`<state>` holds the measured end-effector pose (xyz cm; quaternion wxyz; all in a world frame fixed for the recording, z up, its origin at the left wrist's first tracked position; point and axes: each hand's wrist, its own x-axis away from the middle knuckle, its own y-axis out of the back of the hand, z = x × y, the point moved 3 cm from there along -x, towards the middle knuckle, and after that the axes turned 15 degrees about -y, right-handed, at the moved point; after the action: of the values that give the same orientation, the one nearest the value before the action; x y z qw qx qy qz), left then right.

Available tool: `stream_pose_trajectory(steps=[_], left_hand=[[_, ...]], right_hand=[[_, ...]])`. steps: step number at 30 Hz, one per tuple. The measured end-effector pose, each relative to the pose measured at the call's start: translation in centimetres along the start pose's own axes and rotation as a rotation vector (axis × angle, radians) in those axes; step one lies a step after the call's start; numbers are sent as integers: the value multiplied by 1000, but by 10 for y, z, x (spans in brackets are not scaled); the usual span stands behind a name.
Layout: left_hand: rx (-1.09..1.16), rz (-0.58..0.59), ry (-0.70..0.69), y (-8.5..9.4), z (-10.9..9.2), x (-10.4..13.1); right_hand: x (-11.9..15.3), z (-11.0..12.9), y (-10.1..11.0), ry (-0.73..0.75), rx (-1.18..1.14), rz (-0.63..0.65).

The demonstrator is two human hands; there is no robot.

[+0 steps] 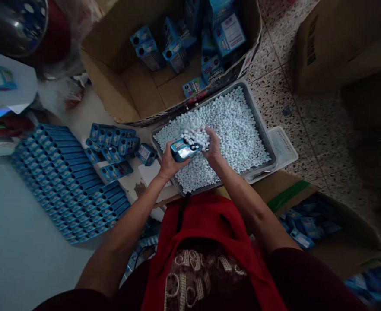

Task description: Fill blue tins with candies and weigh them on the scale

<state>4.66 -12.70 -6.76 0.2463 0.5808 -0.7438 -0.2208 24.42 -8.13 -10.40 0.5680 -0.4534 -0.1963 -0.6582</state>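
Observation:
My left hand [170,163] grips a small blue candy box [181,152], tilted over a grey tray [274,156] full of small white candies [236,125]. My right hand [213,147] is cupped around a heap of the same candies [198,137] at the box's top end. Some candies lie on the box around its opening. A few loose ones are at the tray's far edge. Just left of the tray stands another blue box [146,154], near a group of similar boxes [112,140].
Behind the tray, a large cardboard carton [138,95] holds several blue boxes. Stacked rows of blue boxes [70,185] rise at the left. A plastic lid [284,149] sticks out beneath the tray's right side. More blue boxes [307,224] fill a carton at lower right.

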Motion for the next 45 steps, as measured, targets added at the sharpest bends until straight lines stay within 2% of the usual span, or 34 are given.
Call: stream_pose_trajectory(steps=[3,5,10,13,15,18,21,26,30,33,35,38,39,40,41,43,45], left_hand=[[93,-56,-19,-11,1,12],[144,-81,1,-15,6,20],[235,-126,1,-13,12,28],[194,-129,22,-11,10,26],[126,-112,13,-9,6,22],[-23,-82,-32,-1,-1,19],[-153,-145,-31,10,-3,21],[-109,-219,-112,11,1,27],[-118,-259,-200,8,7,19],[-93,-238,-227,10,13,12],[-60,-208,-252,15,16,10],[-77,-194,-227,25,19,15],[-96,-196,-206,29,20,18],[-109,-194,-192,33,20,22],[-113,-189,-187,36,20,27],[-104,-193,-179,41,20,37],[-104,-219,-146,44,21,48]], right_hand=[[17,14,-8,-44,-228,164],[29,23,-12,-28,-280,231],[56,26,-30,-25,-191,203],[69,23,-42,-6,-134,167],[76,24,-48,67,-106,165],[83,29,-51,254,-51,206],[83,30,-51,362,-12,238],[74,27,-58,468,-48,310],[76,18,-61,603,46,323],[83,10,-53,674,185,348],[84,12,-41,738,309,366],[60,30,-23,893,579,259],[43,38,-23,949,707,224],[23,45,-29,1004,853,243],[0,51,-39,1032,1016,326],[-50,56,-64,1044,1288,572],[-92,59,-84,1057,1444,769]])
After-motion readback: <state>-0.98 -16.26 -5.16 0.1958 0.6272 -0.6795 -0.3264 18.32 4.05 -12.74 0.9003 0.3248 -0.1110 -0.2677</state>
